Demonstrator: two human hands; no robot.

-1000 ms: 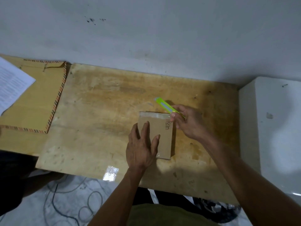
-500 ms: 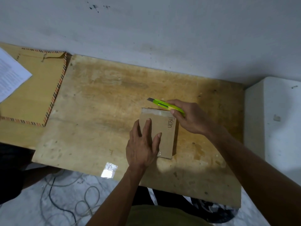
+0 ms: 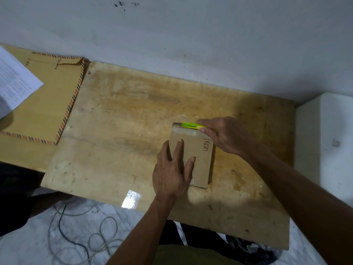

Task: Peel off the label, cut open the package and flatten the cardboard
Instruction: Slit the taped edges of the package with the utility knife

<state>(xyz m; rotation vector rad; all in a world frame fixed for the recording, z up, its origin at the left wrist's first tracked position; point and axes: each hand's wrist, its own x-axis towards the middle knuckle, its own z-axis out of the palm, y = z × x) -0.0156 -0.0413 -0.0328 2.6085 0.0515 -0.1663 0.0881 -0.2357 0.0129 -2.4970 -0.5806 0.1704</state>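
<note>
A small brown cardboard package [image 3: 198, 159] lies flat on the worn wooden board [image 3: 124, 131], with black handwriting near its right edge and clear tape across its far end. My left hand [image 3: 172, 173] presses flat on the package's near left part, fingers spread. My right hand [image 3: 225, 136] grips a lime-green utility knife [image 3: 189, 125] that lies along the package's far edge, its tip pointing left at the far left corner.
A large brown envelope [image 3: 44, 104] with a striped border lies at the left, with a printed white sheet [image 3: 13, 85] on it. A white box [image 3: 328, 150] stands at the board's right side. Cables [image 3: 86, 236] lie on the floor below the board's near edge.
The knife has swung from an upward tilt to lie level along the package's far edge, its tip moving left toward the corner. My left hand stays pressed on the package.
</note>
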